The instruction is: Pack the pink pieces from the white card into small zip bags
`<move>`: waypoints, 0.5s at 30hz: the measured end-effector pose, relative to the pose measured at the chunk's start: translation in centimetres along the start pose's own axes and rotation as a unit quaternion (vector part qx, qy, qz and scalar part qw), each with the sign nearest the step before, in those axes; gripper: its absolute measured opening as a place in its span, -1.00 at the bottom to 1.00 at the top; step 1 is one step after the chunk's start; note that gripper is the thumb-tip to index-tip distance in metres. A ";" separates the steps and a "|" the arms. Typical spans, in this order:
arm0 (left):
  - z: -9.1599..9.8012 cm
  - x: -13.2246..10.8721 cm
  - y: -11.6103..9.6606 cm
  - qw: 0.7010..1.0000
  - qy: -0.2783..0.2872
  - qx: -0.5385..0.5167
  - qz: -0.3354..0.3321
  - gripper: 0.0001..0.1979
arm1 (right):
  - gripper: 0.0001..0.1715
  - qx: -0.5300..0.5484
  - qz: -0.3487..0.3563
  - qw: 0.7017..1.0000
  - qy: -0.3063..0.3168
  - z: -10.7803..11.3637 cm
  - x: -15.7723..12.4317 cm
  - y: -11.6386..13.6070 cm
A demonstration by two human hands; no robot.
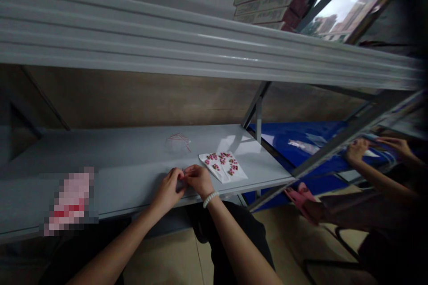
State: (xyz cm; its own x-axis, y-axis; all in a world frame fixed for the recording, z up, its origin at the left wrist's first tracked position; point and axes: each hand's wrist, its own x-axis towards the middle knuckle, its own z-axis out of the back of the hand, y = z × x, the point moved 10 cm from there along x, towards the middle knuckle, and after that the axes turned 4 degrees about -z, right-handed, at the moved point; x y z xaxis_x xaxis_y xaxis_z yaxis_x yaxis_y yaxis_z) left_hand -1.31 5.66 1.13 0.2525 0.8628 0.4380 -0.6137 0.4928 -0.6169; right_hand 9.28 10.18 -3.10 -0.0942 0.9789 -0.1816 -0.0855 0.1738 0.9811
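Note:
My left hand [169, 187] and my right hand [198, 179] meet at the front edge of a grey shelf board [127, 160], fingertips pinched together on something tiny and pinkish that I cannot make out. A white bead bracelet [210, 198] is on my right wrist. Just right of my hands lies a white sheet [223, 165] carrying several small pink-and-red pieces. Behind my hands lies a clear little plastic bag [179, 141] with red marks.
A grey upper shelf [167, 40] hangs overhead, with stacked flat boxes [270, 2] on it. Slanted metal braces [256, 104] stand to the right. Another person's hands [357, 149] work over a blue surface [301, 142] at right. A blurred pink patch [72, 200] lies left.

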 end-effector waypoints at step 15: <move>3.6 0.6 -2.8 0.997 -0.029 0.023 -0.064 -0.30 | -0.80 0.028 0.087 0.995 0.045 0.8 -3.6 5.3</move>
State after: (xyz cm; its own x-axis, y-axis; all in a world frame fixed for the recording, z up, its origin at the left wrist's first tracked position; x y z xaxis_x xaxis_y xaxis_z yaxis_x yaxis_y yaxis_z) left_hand -2.10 4.39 5.51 0.2881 0.7838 0.5502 -0.6130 0.5924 -0.5228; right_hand 9.99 7.65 2.77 -0.1908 0.9816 -0.0105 -0.0044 0.0099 0.9999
